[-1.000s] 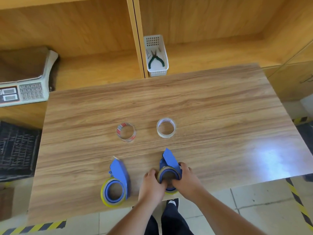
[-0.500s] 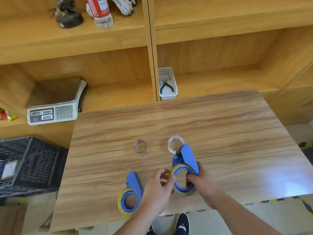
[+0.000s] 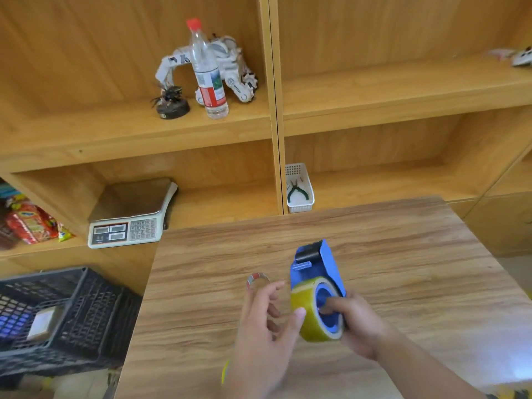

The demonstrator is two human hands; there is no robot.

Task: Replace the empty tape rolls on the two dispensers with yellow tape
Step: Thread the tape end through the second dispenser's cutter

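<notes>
My right hand [image 3: 355,326] holds a blue tape dispenser [image 3: 316,266] lifted above the wooden table [image 3: 403,254], fingers hooked into its hub. A yellow tape roll [image 3: 306,315] sits on that hub. My left hand [image 3: 266,326] is beside the roll with fingers spread, thumb tip touching the yellow tape. An empty roll with red and white marks [image 3: 257,279] lies on the table just beyond my left fingers. A sliver of yellow [image 3: 225,371] from the second dispenser's roll shows under my left wrist; the rest is hidden. The other empty roll is hidden.
Wooden shelves rise behind the table. A white basket with pliers [image 3: 299,188] and a weighing scale [image 3: 132,217] sit on the low shelf; a water bottle [image 3: 207,70] and toy robot [image 3: 230,67] stand higher up. A black crate [image 3: 57,318] is left of the table.
The dispenser has been lifted off the table and turned, its roll now facing me. My left hand let go and opened beside it. The camera tilted up, showing more shelving.
</notes>
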